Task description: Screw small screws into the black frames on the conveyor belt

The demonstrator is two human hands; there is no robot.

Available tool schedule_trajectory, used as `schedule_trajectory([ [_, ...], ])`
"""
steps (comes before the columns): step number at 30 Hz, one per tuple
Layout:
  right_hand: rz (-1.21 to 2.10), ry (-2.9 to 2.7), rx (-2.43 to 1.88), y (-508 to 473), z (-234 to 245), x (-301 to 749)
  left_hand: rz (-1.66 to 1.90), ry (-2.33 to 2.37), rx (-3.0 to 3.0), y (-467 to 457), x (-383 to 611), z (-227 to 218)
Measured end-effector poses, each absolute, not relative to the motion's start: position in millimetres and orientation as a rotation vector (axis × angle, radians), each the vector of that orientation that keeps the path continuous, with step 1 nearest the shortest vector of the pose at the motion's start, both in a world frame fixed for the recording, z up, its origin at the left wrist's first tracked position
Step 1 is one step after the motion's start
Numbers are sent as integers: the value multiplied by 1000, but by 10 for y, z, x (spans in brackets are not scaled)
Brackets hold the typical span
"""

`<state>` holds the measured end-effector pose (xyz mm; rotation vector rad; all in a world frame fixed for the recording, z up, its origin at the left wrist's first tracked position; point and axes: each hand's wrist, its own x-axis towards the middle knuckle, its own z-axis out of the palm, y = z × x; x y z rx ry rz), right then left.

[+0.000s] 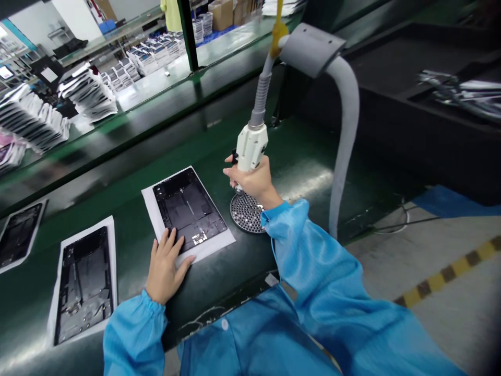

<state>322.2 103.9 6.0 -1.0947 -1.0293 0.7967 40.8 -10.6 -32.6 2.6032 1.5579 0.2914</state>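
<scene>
A black tablet housing (187, 206) with its inner side up lies on a white sheet (214, 250) on the green bench. My left hand (166, 266) rests with spread fingers on the near left corner of the housing and sheet. My right hand (254, 180) is wrapped round a white power screwdriver (250, 149), held upright and hung from above on a grey ribbed hose. Below that hand is a round perforated plate (245, 211) with small bright pieces, perhaps screws, in its holes. The screwdriver's tip is hidden behind my fingers.
Two more housings on sheets, one near (84, 282) and one farther left (19, 232), lie on the bench (133, 287). A thick grey bent pipe (346, 115) rises right of my hand. Stacks of sheet-wrapped parts (88, 94) stand on the shelf behind.
</scene>
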Motion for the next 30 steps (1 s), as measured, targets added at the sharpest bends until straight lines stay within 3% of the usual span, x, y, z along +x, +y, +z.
schedule_trajectory([
  [14, 685, -1033, -1065, 856, 172, 3159, 356, 1659, 2591, -38, 546, -330],
  [23, 1036, -1221, -942, 515, 188, 2395, 252, 1563, 2640, 113, 746, -331],
  [30, 1090, -1293, -979, 530, 18, 2250, 332, 1558, 2570, 85, 806, -366],
])
